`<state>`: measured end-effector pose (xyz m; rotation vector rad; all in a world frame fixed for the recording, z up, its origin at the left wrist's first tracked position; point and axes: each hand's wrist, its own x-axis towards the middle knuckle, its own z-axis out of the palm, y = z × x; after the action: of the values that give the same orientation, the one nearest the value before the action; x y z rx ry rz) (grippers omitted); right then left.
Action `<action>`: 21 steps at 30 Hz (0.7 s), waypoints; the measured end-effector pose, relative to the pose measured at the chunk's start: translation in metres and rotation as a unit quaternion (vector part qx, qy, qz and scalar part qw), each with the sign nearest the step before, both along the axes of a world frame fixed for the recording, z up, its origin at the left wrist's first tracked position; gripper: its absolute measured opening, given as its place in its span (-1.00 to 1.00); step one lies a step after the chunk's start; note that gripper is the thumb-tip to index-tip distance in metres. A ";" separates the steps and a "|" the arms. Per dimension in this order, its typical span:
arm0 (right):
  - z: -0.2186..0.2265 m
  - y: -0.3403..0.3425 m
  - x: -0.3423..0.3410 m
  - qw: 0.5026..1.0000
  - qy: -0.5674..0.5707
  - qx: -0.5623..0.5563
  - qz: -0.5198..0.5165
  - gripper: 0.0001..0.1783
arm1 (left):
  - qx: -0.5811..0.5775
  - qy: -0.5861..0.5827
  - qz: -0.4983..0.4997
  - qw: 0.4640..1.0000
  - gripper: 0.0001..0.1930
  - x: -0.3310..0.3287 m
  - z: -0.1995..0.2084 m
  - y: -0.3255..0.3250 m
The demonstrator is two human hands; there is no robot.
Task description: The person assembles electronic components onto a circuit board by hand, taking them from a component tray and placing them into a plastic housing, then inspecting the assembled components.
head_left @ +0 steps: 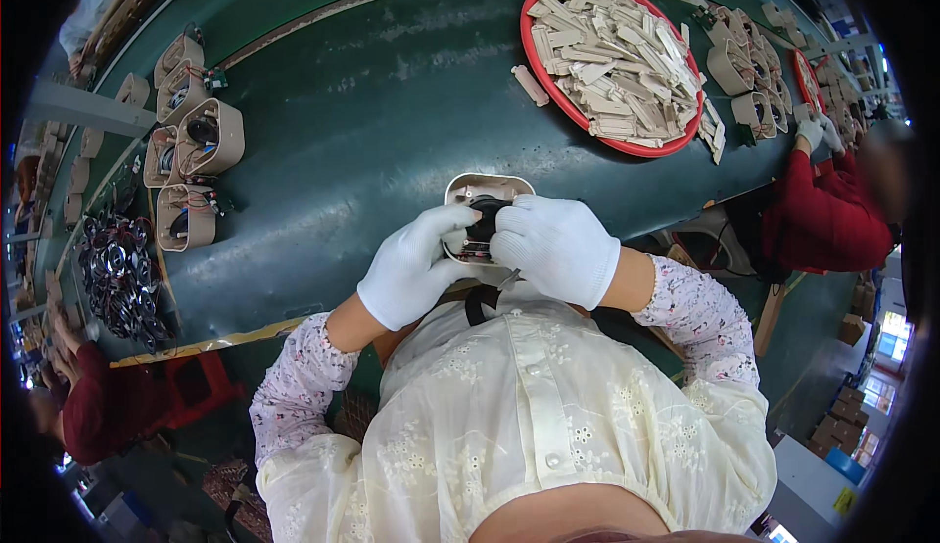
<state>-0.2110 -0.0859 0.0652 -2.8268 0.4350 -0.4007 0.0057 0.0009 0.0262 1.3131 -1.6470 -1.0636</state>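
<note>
At the near edge of the table, a cream plastic housing point(470, 183) stands with its open side up between my two white-gloved hands. Inside it a black round part point(487, 212), which looks like a speaker, sits partly covered by my fingers. My left hand point(421, 257) is closed around the housing's left side, its fingertips reaching the black part. Closed fingers of my right hand point(554, 247) pinch the right edge of that black part. A thin metal tip point(509, 280) pokes out below my right palm; the rest is hidden.
A red round tub point(534, 53) heaped with cream plastic strips stands far right, one loose strip point(530, 86) beside it. Housings point(217, 139) with wired parts stand at left, above a pile of black round parts point(119, 274). Co-workers in red sit right point(822, 205) and left point(113, 401).
</note>
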 end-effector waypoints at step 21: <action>-0.006 0.019 0.022 0.786 -0.398 0.460 -0.109 -0.56 | -0.194 -0.286 0.005 0.938 -0.68 -0.014 0.005 0.014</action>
<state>-0.1891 -0.0669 0.0588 -1.4741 0.5508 -1.0238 -0.0079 0.0154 0.0315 1.4271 -2.1314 -0.3137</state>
